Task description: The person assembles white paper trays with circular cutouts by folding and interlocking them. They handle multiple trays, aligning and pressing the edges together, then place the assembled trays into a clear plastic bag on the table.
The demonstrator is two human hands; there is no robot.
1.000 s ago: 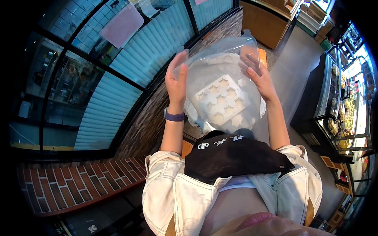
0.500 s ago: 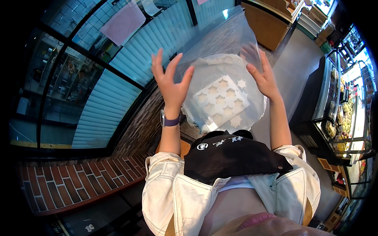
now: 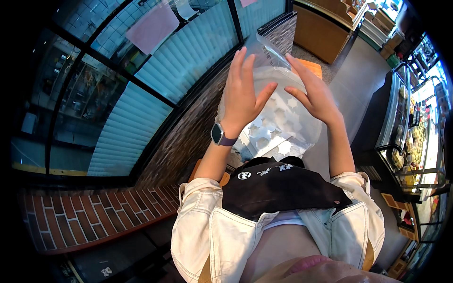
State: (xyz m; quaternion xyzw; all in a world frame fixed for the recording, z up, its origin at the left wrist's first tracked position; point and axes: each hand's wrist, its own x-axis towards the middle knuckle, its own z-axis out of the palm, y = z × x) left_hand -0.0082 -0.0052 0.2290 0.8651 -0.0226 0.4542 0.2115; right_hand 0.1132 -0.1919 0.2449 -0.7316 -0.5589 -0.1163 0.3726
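Both hands are up on a clear plastic bag [image 3: 269, 70] with a white moulded foam tray of star-shaped pockets [image 3: 278, 127] inside, left hand [image 3: 241, 92] fingers spread flat against it, right hand [image 3: 314, 92] loosely open on its other side, nothing actually pinched.

- A dark smartwatch [image 3: 217, 134] with a purple band sits on the left wrist.
- Cream jacket sleeves [image 3: 198, 198] are rolled up.
- A black apron [image 3: 278, 188] has white markings.
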